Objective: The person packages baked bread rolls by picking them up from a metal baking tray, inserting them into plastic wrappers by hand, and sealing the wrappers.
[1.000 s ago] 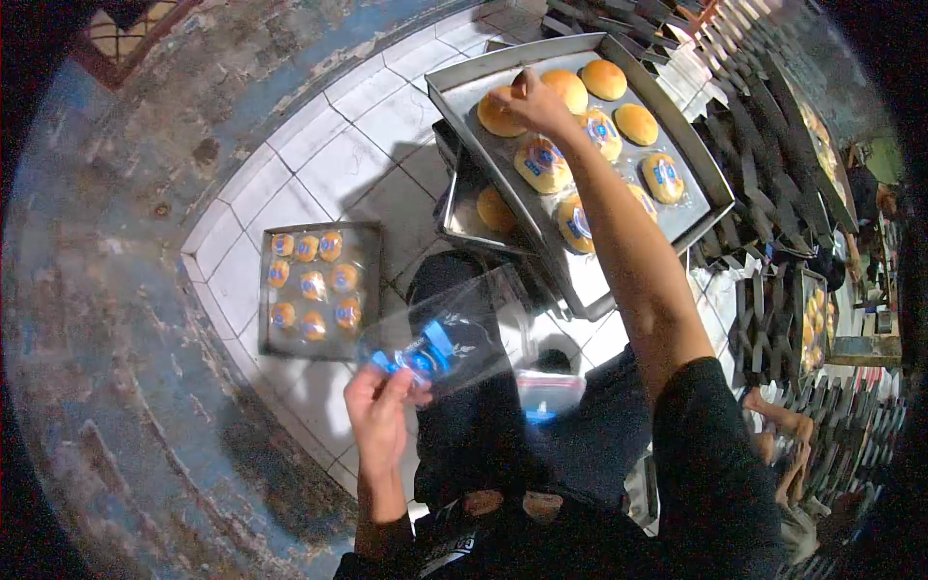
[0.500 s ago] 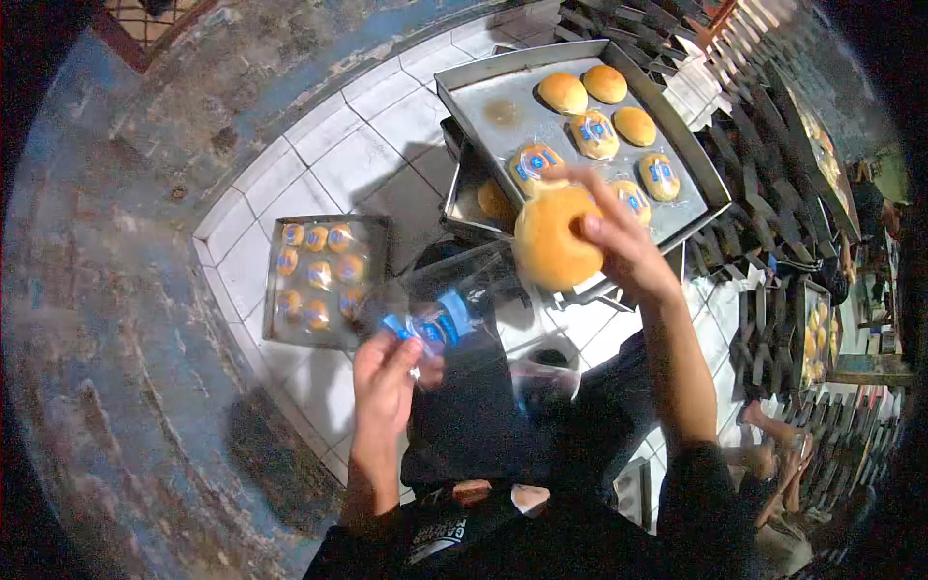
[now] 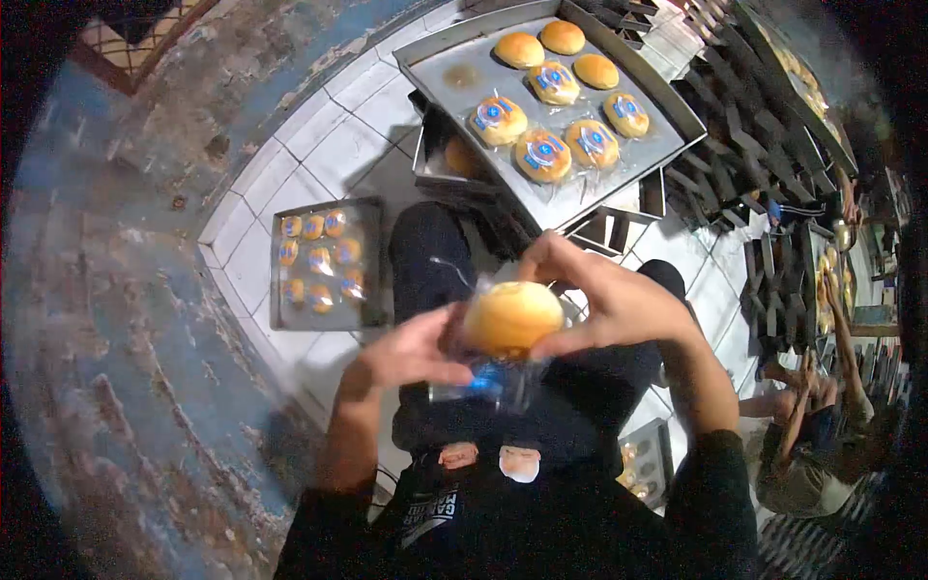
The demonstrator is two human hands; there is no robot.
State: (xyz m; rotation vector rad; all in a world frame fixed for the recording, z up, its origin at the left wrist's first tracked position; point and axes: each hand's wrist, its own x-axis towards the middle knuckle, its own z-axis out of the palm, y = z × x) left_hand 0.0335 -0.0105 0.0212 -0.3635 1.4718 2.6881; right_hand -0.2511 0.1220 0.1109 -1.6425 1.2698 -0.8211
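Note:
A round golden bun (image 3: 512,317) is held over my lap between both hands. My right hand (image 3: 619,300) grips its right side, thumb below and fingers curled at the top. My left hand (image 3: 411,353), slightly blurred, is closed on a clear plastic bag (image 3: 493,385) with blue print, at the bun's left and underneath. The bun is at the bag; how far inside it sits, I cannot tell. Beyond my hands is a large metal tray (image 3: 449,111) with several bagged buns (image 3: 543,155) and a few bare buns (image 3: 564,37).
A smaller tray (image 3: 280,324) of bagged buns lies on the white tiles at left. Under the large tray are other trays (image 3: 449,159). Dark slatted racks (image 3: 715,174) stand at right, where another person (image 3: 812,454) sits. One more tray (image 3: 662,440) is low right.
My right hand has brought the bun down from beside the large tray to my left hand and the bag. The view has shifted, and the trays appear higher.

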